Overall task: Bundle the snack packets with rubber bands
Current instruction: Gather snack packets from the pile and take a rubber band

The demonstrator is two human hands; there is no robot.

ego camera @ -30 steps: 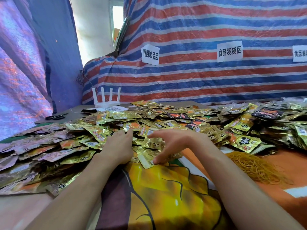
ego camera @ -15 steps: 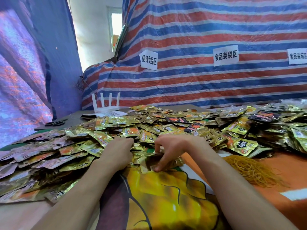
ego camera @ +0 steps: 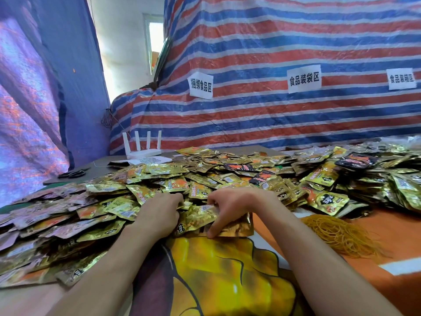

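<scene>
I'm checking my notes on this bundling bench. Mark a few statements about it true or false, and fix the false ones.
1. The right hand pinches a stack of gold packets at the near edge of the heap. True.
2. The rubber bands lie at far left. False: they are piled on the orange cloth, right of the right arm.
3. A white router with four antennas stands behind the packets. True.
4. The scissors are held in a hand. False: they lie flat at far left, apart from both hands.
</scene>
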